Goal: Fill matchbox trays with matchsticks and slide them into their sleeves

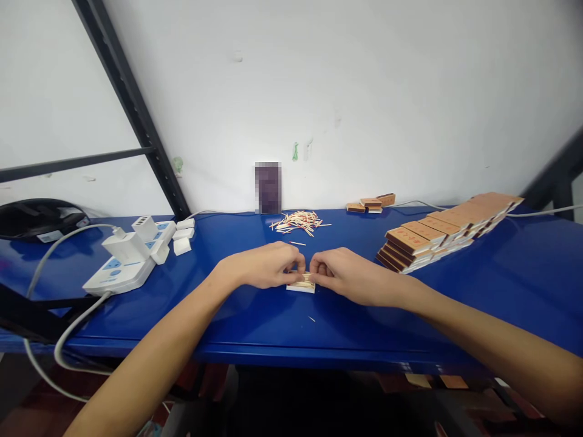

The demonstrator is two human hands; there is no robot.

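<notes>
A small white matchbox tray (301, 289) with matchsticks in it lies on the blue table between my hands. My left hand (272, 265) is at its left side, thumb and fingers curled together over the tray's edge. From the right, my right hand (346, 274) reaches the tray with bent fingers and the thumb close to the sticks. What either hand's fingertips hold is too small to make out. Behind the hands is a loose pile of red-tipped matches (300, 223), and a single match (297, 243) lies in front of it.
Stacked matchboxes (437, 230) fill the right side; a few more boxes (371, 203) sit by the wall. At left are a power strip (119, 276) with plugs and cables, and white adapters (183, 245). A splinter (311, 319) lies near the table's front edge (300, 352).
</notes>
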